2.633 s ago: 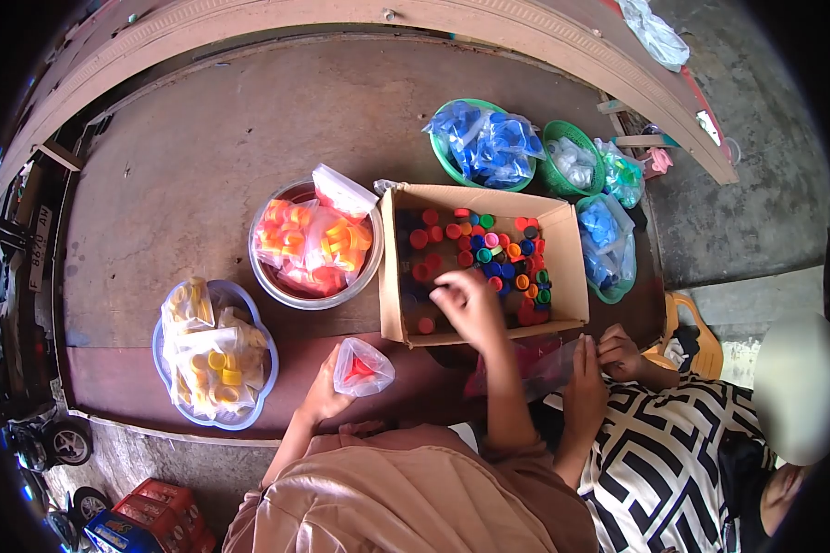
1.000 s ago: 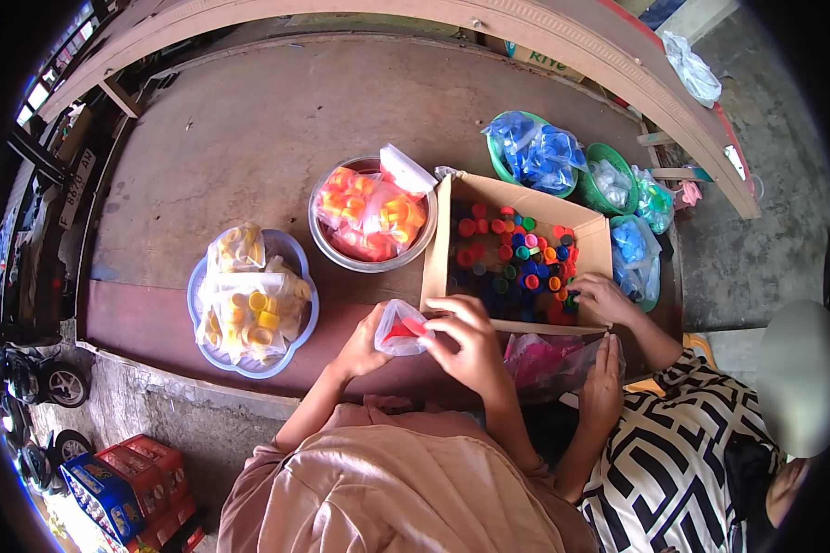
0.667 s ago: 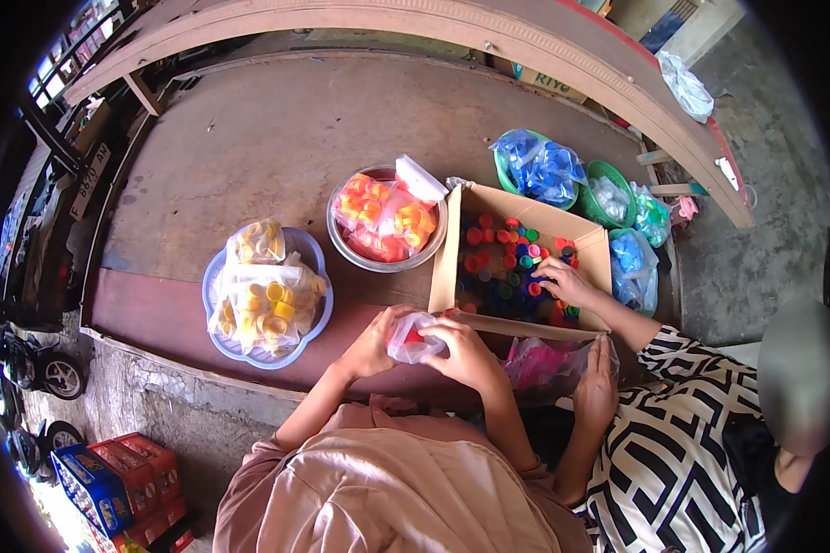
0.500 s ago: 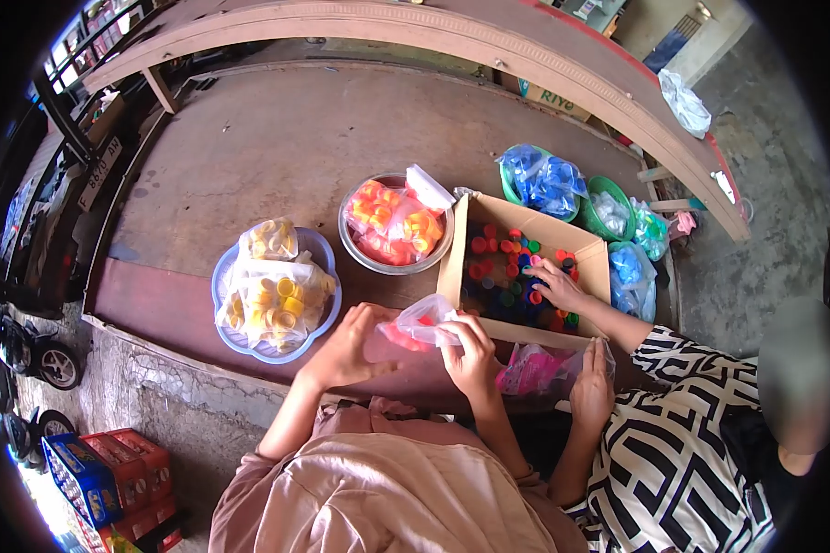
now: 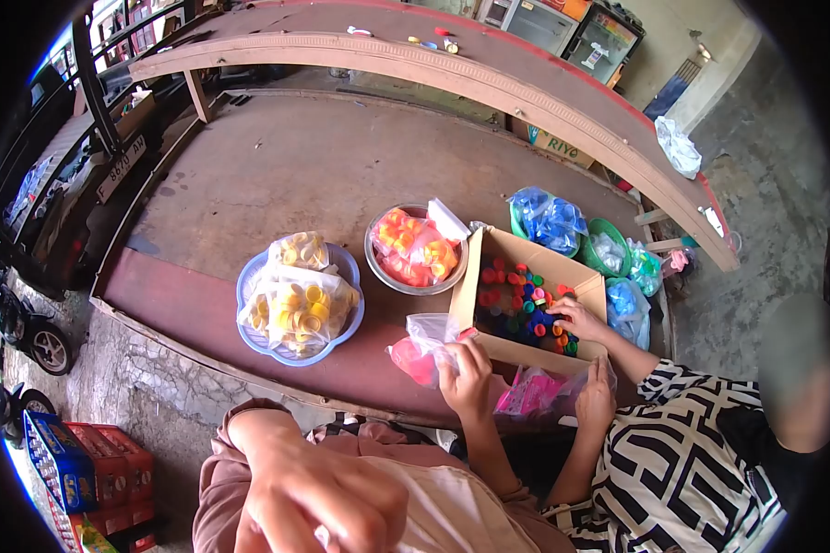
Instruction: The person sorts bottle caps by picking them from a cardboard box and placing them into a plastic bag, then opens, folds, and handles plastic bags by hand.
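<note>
My right hand pinches the gathered top of a clear plastic bag with red bottle caps in it, just in front of the cardboard box. Close to the camera, over my lap, my left hand has its fingers curled in; whatever they may hold is hidden. Loose red, blue and green bottle caps lie in the open cardboard box. A co-worker's hand reaches into that box. The same person's other hand is on a clear bag of pink caps.
A blue tray holds bags of yellow caps. Beside it, a metal bowl holds bags of orange and red caps. Green baskets with bagged blue and white caps stand behind the box. Drink crates are stacked at lower left.
My left hand has moved away from the red-cap bag, down and back towards the camera, and its spread fingers have curled. My right hand still holds the bag, which hangs more to the left.
</note>
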Demonstrator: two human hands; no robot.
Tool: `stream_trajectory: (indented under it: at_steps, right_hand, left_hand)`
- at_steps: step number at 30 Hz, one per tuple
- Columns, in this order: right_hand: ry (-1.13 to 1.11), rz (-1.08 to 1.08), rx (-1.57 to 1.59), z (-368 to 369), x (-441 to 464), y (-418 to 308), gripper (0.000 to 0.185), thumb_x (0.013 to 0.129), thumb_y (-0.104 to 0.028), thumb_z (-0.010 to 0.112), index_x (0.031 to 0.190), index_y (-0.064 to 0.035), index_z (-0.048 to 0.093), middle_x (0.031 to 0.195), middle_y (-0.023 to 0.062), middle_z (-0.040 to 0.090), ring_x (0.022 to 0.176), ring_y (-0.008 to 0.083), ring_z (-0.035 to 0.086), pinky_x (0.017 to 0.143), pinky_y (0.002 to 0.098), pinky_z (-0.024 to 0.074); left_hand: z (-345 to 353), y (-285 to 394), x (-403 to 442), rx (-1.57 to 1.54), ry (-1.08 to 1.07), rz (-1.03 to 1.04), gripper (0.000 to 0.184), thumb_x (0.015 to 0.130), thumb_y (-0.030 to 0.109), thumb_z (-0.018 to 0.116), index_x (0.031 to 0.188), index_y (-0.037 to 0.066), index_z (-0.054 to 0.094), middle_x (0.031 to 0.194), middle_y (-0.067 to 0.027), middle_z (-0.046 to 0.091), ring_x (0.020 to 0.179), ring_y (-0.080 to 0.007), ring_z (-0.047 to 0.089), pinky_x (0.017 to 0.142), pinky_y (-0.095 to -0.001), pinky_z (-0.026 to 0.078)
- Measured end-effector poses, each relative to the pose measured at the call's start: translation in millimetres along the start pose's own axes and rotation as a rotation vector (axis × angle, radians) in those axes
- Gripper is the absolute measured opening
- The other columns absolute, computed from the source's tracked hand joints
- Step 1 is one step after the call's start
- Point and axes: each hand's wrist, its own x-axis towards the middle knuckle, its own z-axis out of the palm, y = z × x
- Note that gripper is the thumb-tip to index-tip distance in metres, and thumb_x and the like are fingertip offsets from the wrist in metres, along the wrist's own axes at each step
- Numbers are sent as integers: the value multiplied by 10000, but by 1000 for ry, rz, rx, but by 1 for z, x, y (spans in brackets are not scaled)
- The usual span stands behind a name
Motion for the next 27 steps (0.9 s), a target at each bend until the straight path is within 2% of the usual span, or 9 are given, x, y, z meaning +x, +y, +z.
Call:
stream_trajectory:
  at_steps: [4, 13, 15, 19, 21, 23, 24, 25, 27]
  right_hand:
    - [18, 11, -15, -1, 6, -12, 151, 697, -112, 642, 799, -18, 582, 732, 111, 529, 689, 297, 532, 624, 384, 427]
    - [31, 34, 36, 2, 9, -13, 118, 693, -84, 648, 770, -21, 585, 702, 109, 524, 672, 295, 535, 619, 379, 427]
    - [69, 64, 61, -6, 17, -21, 118, 693, -78, 657, 764, -16, 585, 695, 107, 527, 662, 289, 531, 609, 370, 425]
    - [204, 107, 259, -13, 34, -32, 123, 699, -54, 672, 756, 3, 579, 716, 104, 575, 641, 255, 568, 572, 324, 441]
    - [93, 71, 335, -10, 43, -34, 112, 739, -65, 649, 759, 18, 578, 709, 101, 572, 645, 187, 559, 562, 270, 423]
    - [-86, 63, 422, -7, 55, -40, 125, 743, -82, 664, 756, 13, 583, 702, 98, 573, 634, 182, 557, 549, 264, 419]
    - [-132, 48, 425, -3, 59, -41, 137, 740, -95, 684, 751, 4, 590, 685, 87, 572, 604, 178, 550, 534, 272, 415]
    - [-132, -6, 425, 4, 60, -37, 142, 724, -89, 705, 757, 1, 600, 675, 80, 573, 580, 169, 547, 516, 268, 409]
    - [-154, -6, 371, 10, 59, -33, 145, 703, -70, 721, 767, -1, 610, 673, 84, 574, 561, 177, 549, 500, 276, 410]
  left_hand:
    - [4, 7, 17, -60, -56, -3, 276, 883, 334, 505, 707, 133, 576, 839, -40, 549, 709, -173, 515, 569, -287, 403]
    - [-15, 25, 17, 148, -178, 32, 241, 877, 291, 481, 721, 147, 595, 846, -14, 550, 772, -144, 509, 588, -271, 400]
    - [-28, 14, -25, 162, -60, 50, 312, 723, 329, 701, 846, 85, 550, 829, -63, 486, 719, -220, 455, 649, -365, 391]
    - [-66, -17, -118, 992, 414, -777, 659, 642, 245, 774, 1156, 31, 420, 1082, -110, 452, 965, -230, 472, 780, -377, 405]
    - [-75, -47, -159, 951, 423, -986, 908, 603, 267, 818, 1296, 29, 283, 1253, -140, 380, 1151, -231, 406, 913, -377, 375]
    - [-80, -72, -194, 724, 470, -947, 991, 582, 289, 839, 1338, 31, 253, 1324, -141, 352, 1204, -233, 380, 979, -363, 341]
    - [-75, -74, -195, 603, 544, -986, 942, 598, 267, 837, 1323, 17, 290, 1288, -126, 417, 1168, -203, 421, 968, -343, 352]
    - [-73, -79, -201, 697, 561, -916, 700, 660, 225, 803, 1226, 14, 448, 1117, -91, 560, 1016, -172, 530, 895, -317, 415]
    - [-73, -81, -208, 547, 586, -1099, 408, 740, 174, 738, 1080, 16, 577, 937, -59, 626, 858, -129, 577, 802, -292, 462]
